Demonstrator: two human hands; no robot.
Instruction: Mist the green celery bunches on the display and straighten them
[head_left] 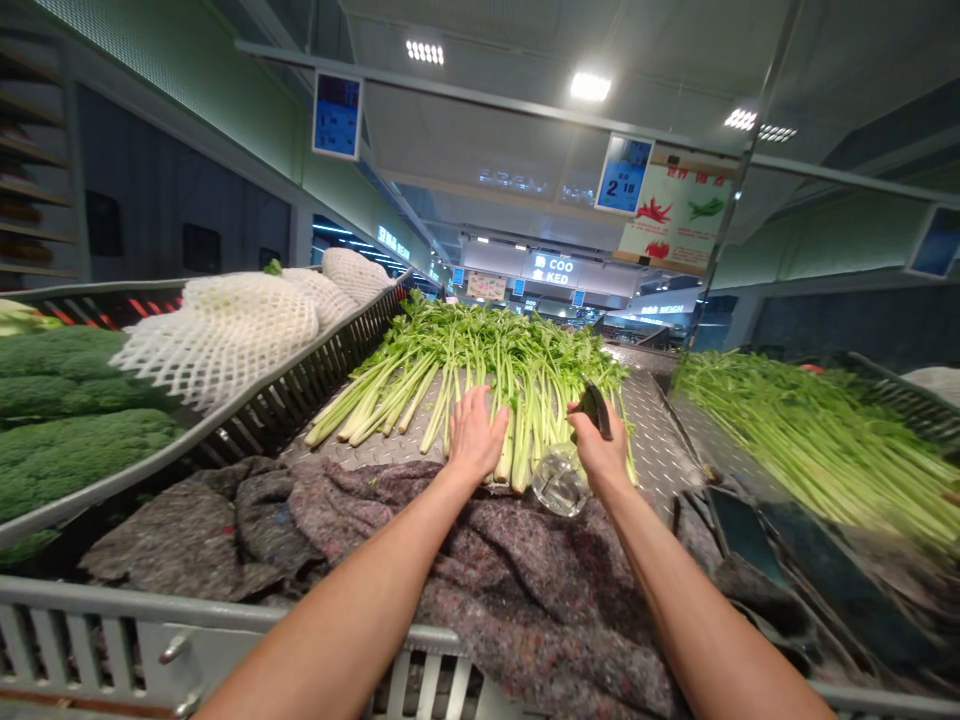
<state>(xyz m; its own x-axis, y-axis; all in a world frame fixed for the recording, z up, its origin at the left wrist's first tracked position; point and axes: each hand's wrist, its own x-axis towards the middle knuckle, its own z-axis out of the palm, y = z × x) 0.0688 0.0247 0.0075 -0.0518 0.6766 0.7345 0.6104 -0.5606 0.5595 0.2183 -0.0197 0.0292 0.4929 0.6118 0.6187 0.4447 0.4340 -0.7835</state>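
Long green celery stalks (480, 365) lie in a wide bunch on the patterned metal shelf, pale cut ends towards me and leaves at the back. My left hand (477, 432) lies over the lower stalks, fingers stretched out and thumb apart, with no grip on any stalk that I can see. In my right hand (600, 445) is a spray bottle (561, 482) with a clear, rounded body and a black trigger head. It is tilted, its body hanging left of the hand over the stalk ends. Part of the bottle's neck is hidden by my fingers.
A crumpled grey-brown felt blanket (375, 540) covers the front shelf edge. Broccoli (82, 440) and vegetables in white foam nets (225, 330) fill the space left of a black slatted divider (330, 370). At right a mirror (817, 430) reflects the celery. Price signs (625, 173) hang overhead.
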